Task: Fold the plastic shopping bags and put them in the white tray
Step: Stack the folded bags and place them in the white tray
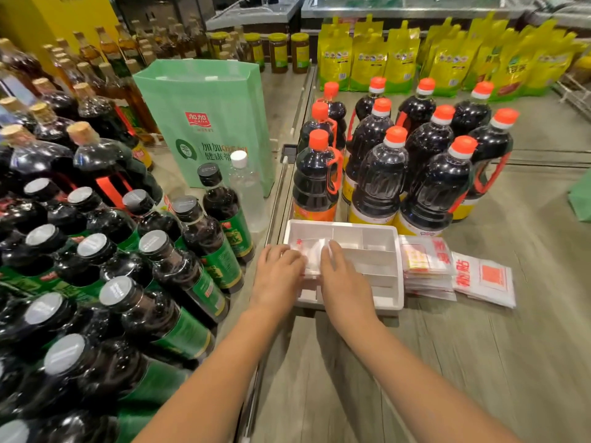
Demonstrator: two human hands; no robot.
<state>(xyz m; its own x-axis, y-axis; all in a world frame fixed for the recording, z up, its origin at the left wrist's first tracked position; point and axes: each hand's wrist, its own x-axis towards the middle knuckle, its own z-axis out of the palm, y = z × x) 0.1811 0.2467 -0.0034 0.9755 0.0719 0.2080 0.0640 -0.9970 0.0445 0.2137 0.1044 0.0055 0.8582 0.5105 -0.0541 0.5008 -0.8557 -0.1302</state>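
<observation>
**While Both Hands Bear on a Folded Bag at the Tray**

Where the white tray (pixel 396 284) sits on the grey wood-grain counter (pixel 447 362), both of the person's hands meet over its left part. A folded plastic bag (pixel 312 254), translucent white with red print, lies there between and under the fingers.

1. Left hand (pixel 279 270): placed at the tray's left edge, with the fingers bent down onto the left side of the bag. The fingertips are hidden under the knuckles, so it cannot be told whether they pinch the plastic or only press it.
2. Right hand (pixel 344 278): laid palm-down across the tray, with the fingers straight, close together and flat on the right side of the bag. Nothing is clamped in it.
3. Tray: divided by white partitions. The compartments to the right of the hands show only bare white walls.

Surroundings:

- A stack of folded bags (pixel 427 266) touches the tray's right wall. A second stack (pixel 484 280) lies just beside the first, farther right.
- Dark sauce bottles with orange caps (pixel 380 174) stand directly behind the tray.
- Dark bottles with green labels (pixel 192 251) crowd the surface to the left.
- A pale green paper bag (pixel 208 123) stands upright behind these, with a clear bottle (pixel 247 190) in front of it.
- Yellow pouches (pixel 399 55) line the far edge.
</observation>
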